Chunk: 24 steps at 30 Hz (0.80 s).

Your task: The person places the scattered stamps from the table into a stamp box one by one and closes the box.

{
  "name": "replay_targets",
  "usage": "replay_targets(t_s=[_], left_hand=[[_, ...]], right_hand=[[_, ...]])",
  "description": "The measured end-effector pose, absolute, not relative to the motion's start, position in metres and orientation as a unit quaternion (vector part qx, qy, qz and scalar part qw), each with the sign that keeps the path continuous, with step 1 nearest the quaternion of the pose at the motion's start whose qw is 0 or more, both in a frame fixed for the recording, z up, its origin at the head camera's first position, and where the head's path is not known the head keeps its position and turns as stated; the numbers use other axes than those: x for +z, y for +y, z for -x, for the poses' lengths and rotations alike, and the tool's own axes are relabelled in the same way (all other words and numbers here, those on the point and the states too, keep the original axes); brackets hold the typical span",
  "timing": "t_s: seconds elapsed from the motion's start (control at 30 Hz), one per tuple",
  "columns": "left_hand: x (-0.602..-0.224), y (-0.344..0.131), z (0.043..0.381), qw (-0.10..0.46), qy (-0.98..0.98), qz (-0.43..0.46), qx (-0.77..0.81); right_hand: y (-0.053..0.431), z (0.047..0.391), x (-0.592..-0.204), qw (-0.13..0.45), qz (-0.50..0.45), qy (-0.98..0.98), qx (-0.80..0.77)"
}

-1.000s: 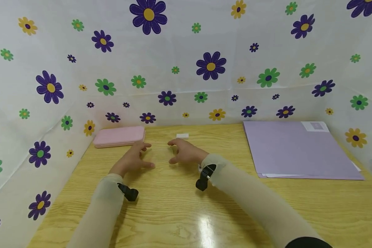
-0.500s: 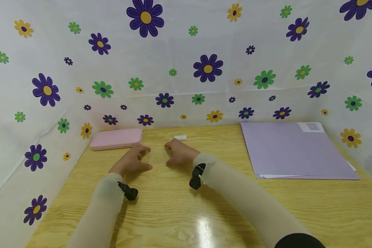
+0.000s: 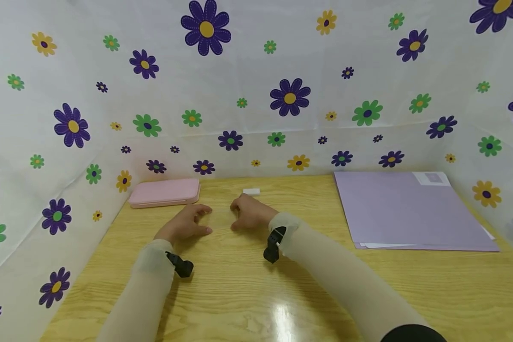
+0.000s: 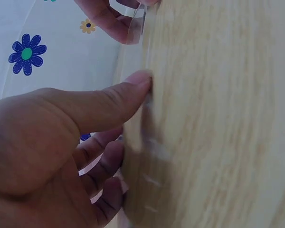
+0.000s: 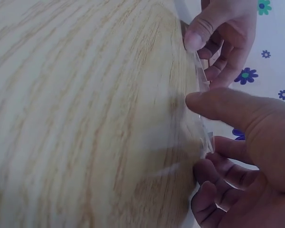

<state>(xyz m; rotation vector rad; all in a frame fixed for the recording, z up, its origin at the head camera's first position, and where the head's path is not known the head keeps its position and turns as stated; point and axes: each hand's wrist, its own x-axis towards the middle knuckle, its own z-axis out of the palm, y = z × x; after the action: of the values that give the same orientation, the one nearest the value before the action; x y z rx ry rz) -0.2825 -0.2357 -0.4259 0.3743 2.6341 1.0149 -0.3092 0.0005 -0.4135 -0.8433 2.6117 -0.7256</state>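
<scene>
Both hands are at a thin, see-through plastic piece low over the wooden table; its exact kind is hard to make out. My left hand holds its left side, thumb on the near edge and fingers on the far one. From the opposite side my right hand grips it in the same way. Shiny clear edges show by the fingers in both wrist views. Just behind the right hand lies a small white block, like an eraser. A pink pencil case is behind the left hand.
A large purple folder with white sheets poking out lies at the right of the wooden table. A white cloth with printed flowers stands along the back and sides.
The right hand's fingers have drawn closer together around the clear piece, and the hand has shifted slightly left toward the left hand. The left hand stays nearly in place.
</scene>
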Motion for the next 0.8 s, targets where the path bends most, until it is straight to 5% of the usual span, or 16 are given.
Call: replay_targets(t_s=[0.43, 0.8], left_hand=[[-0.416, -0.23, 0.273, 0.149, 0.9, -0.109, 0.395], [-0.404, -0.214, 0.261, 0.088, 0.898, -0.193, 0.386]], right_hand=[[0.013, 0.306, -0.394, 0.14, 0.335, 0.897, -0.251], [0.044, 0.291, -0.381, 0.125, 0.328, 0.888, -0.296]])
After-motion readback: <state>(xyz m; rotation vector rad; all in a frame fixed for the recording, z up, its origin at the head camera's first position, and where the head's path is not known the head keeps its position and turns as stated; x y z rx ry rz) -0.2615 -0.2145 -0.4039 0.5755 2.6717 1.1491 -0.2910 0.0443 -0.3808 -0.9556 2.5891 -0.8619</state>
